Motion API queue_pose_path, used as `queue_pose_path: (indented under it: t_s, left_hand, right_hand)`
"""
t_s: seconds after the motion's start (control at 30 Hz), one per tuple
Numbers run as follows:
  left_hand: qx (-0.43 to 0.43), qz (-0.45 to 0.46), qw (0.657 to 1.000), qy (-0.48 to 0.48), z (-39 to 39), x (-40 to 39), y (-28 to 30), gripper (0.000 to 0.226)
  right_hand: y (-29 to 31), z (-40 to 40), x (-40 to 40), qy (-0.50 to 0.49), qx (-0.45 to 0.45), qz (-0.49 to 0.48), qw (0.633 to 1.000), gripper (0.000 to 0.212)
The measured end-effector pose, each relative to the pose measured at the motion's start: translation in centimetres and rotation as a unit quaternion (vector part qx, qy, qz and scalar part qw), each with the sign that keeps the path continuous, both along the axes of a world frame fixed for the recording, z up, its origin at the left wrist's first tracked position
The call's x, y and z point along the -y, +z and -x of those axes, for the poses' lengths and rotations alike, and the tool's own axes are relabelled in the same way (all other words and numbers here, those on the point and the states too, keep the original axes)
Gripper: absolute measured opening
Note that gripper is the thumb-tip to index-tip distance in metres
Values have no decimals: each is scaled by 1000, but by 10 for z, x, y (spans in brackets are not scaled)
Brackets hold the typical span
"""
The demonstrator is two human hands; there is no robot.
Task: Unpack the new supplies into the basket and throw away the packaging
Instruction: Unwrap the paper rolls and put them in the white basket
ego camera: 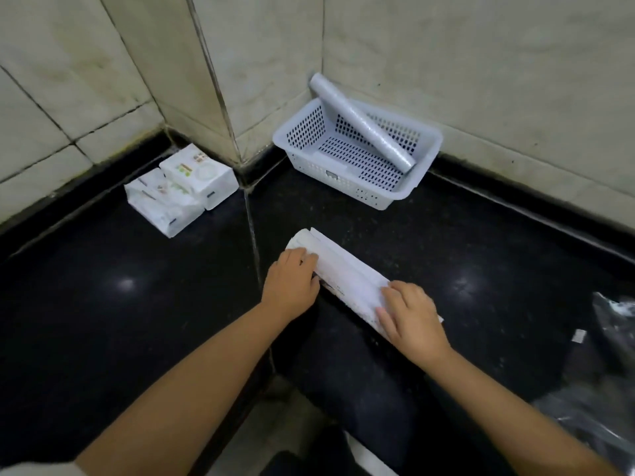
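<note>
A long white flattened package (343, 269) lies diagonally on the black floor in front of me. My left hand (292, 283) rests on its far left end with fingers curled over it. My right hand (410, 317) presses on its near right end with fingers spread. A pale perforated plastic basket (422, 166) stands in the wall corner beyond, with a grey roll (360, 121) leaning across it, one end sticking up over the back rim. Two white tissue packs (182, 187) lie against the wall at the left.
Tiled walls close in the corner behind the basket and the tissue packs. A dark plastic bag (604, 372) lies crumpled at the right edge, with a small white scrap (580, 335) beside it. My dark-clothed knee (360, 389) is under the package's near end.
</note>
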State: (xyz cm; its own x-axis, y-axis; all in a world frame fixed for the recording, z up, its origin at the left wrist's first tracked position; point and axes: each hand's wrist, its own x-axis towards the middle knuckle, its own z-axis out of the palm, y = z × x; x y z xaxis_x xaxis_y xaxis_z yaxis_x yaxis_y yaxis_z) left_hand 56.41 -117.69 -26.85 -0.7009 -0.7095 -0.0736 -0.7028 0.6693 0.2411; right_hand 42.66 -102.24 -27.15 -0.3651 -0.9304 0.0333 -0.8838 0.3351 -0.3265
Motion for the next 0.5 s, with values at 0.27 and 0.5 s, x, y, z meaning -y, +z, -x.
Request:
queue_pose_path:
  t_s: [0.27,0.5]
  left_hand:
    - [-88,29,995,-39,6,34,-6,29]
    - [-176,55,980,-77,28,89,21,27]
  right_hand:
    - [-12,9,32,-26,34,-180,983,63]
    - [13,19,55,-120,165,-131,970,56]
